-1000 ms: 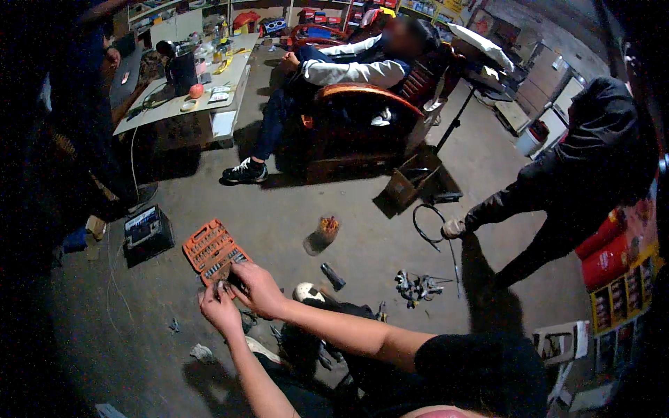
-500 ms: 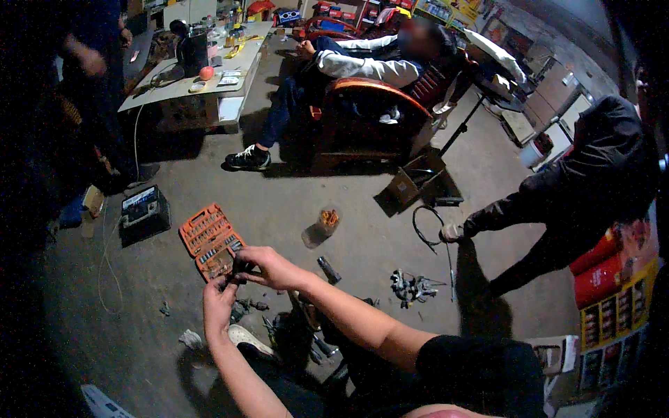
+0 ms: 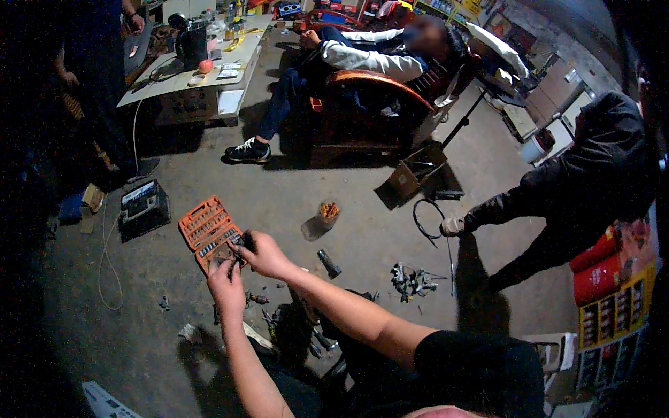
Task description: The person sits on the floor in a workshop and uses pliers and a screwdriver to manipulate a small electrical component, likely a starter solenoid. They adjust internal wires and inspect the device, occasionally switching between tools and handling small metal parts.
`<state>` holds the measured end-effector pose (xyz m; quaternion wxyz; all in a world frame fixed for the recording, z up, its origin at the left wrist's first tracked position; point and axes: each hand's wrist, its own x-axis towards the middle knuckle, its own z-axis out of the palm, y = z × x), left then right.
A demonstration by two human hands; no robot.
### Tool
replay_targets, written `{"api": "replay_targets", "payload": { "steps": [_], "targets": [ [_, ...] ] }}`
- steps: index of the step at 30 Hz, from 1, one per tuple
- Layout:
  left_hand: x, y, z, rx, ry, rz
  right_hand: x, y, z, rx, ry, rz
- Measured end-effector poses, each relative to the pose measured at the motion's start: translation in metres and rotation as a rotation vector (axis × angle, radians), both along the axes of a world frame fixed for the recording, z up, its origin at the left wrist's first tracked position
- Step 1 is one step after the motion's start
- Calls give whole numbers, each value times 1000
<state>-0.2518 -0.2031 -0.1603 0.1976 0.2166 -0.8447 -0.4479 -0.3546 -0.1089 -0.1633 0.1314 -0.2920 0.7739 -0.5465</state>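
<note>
Both hands, left hand [image 3: 224, 277] and right hand [image 3: 261, 254], pinch 1 small dark tool [image 3: 240, 245] above the orange socket case [image 3: 203, 228].

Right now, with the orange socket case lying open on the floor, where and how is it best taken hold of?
Probably by the far long edge of the orange socket case, coming from the side away from the person. It lies flat and open with sockets in its rows, so it should stay level. The near corner is covered by the left hand and right hand, which hold a small dark tool.

A clear cup [image 3: 319, 219] of what may be orange bits stands near a dark cylinder [image 3: 329, 264].
</note>
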Motion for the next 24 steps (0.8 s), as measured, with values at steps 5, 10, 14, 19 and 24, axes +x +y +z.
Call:
{"api": "replay_targets", "payload": {
  "steps": [5, 10, 14, 19, 24],
  "targets": [
    [1, 2, -9, -186, 150, 164, 0, -2, 1, -446, -1263, 99],
    [-1, -12, -37, 1, 245, 435, 18, -15, -11, -409, -1095, 151],
    [-6, -7, -21, 47, 214, 491, 30, -19, -10, -268, -371, -15],
    [-8, -9, -21, 258, 258, 376, 33, -17, -7, -294, -96, -99],
    [-10, -19, -48, 40, 218, 345, 33, -7, 2, -256, -16, -89]
  ]
}}
